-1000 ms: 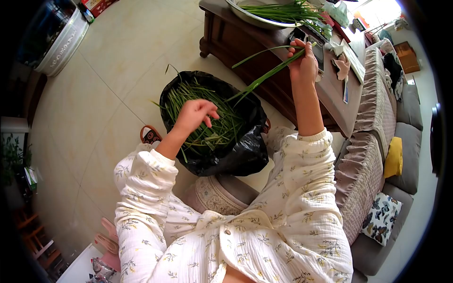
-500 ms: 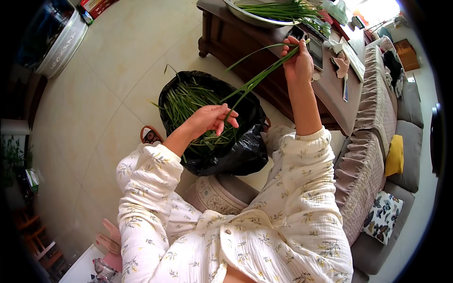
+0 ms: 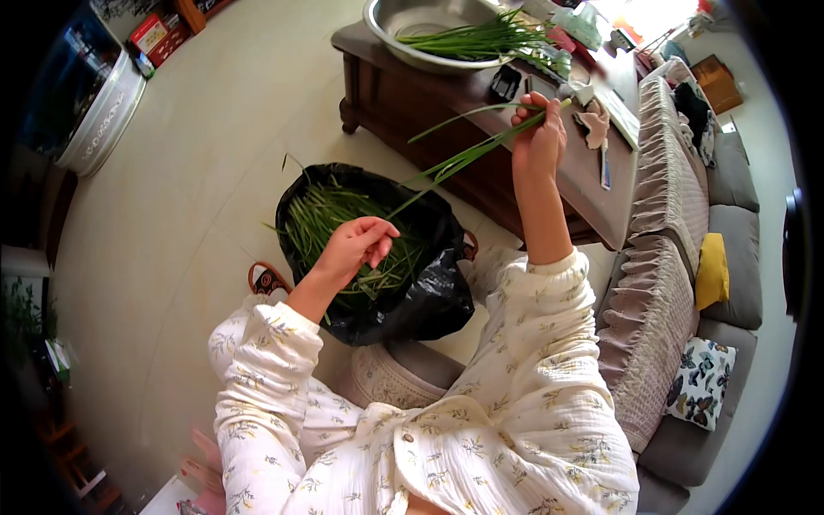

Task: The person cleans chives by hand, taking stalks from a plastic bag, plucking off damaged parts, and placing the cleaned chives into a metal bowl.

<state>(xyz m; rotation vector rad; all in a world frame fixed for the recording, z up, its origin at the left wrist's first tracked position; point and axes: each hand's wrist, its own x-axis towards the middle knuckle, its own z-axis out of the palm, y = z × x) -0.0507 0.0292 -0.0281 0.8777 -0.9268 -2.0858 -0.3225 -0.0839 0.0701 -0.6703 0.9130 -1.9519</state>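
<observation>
My right hand is raised by the table edge, its fingers closed round the pale ends of a few long green garlic chives. Their leaves slant down to the left, one strand running to the fingertips of my left hand. That hand is closed, thumb against curled fingers, over the open black plastic bag. Inside the bag lies a loose heap of green leaves and trimmings. A metal basin with a bunch of cleaner chives stands on the table.
The dark wooden table holds a black tray-like item, papers and small clutter. A covered sofa with cushions runs along the right. Beneath me is a padded stool, and a slippered foot rests beside the bag.
My left hand has drawn left and down, farther from my right hand, and its fingers have curled in. My right hand still holds the chives. The view has tilted up, showing more of the basin.
</observation>
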